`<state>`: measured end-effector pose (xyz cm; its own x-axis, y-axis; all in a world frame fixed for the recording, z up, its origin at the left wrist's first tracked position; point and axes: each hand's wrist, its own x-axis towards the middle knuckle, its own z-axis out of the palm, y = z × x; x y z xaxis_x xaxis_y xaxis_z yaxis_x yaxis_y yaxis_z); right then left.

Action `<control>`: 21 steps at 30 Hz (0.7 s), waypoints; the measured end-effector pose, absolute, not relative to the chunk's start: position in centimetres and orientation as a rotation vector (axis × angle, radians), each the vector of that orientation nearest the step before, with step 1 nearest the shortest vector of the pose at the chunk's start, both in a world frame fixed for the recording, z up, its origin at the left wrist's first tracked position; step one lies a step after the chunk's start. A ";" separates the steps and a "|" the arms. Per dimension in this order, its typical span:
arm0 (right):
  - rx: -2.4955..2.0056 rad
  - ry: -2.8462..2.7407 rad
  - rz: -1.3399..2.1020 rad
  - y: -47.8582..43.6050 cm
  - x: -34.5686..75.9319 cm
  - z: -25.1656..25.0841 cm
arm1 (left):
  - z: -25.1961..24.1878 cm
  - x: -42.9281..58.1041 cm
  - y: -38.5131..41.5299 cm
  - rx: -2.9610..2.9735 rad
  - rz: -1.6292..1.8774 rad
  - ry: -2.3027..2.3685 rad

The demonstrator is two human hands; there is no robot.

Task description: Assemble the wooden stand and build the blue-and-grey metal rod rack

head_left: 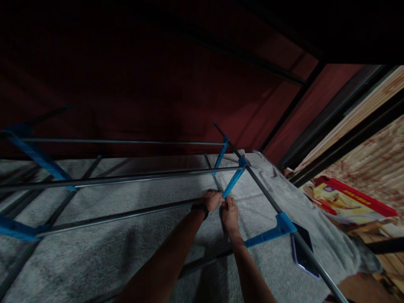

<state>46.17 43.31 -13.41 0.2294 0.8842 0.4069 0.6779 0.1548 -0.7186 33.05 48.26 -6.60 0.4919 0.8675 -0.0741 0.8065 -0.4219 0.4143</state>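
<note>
A frame of grey metal tubes joined by blue plastic brackets lies across the surface before me. My left hand [212, 200], with a dark band on its wrist, is closed at the right end of a long metal tube [151, 212]. Right beside it, my right hand [230, 213] has its fingers curled at the lower end of a blue plastic bracket [233, 183]. The fingers partly hide that joint, so the exact fit cannot be seen. Closer to me, another blue bracket [268, 235] runs behind my right forearm to a slanting side tube [263, 187].
Grey fleecy cloth [110, 248] covers the surface. A phone [304, 250] lies on it under the side tube. At the left are more blue brackets [41, 158] and tubes. A dark red panel [142, 92] rises behind. A red and yellow box [344, 200] stands at the right.
</note>
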 end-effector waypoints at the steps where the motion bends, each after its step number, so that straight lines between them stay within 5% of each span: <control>1: -1.584 -1.503 0.285 43.3 46.1 -13.4 | -6.6 33.0 48.4 2.337 0.216 1.370; 21: -1.669 -1.537 0.245 43.4 46.2 -13.7 | -6.8 33.0 48.0 2.358 0.192 1.410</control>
